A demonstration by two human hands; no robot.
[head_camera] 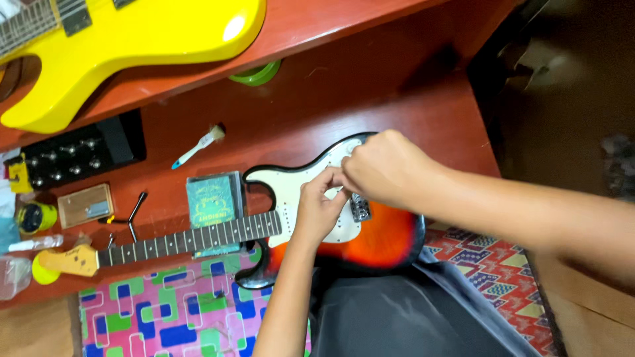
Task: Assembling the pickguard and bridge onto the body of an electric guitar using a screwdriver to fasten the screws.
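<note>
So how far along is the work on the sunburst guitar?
No strings show on the sunburst guitar; its neck looks bare. Left hand and right hand pinch something small over the white pickguard, near the bridge. The green packet lies beside it.

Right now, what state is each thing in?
Sunburst guitar: lying flat, neck to the left.
Left hand: fingers pinched over the white pickguard.
Right hand: closed grip beside the left.
Yellow guitar: flat on the shelf.
Brush: lying loose.
</note>
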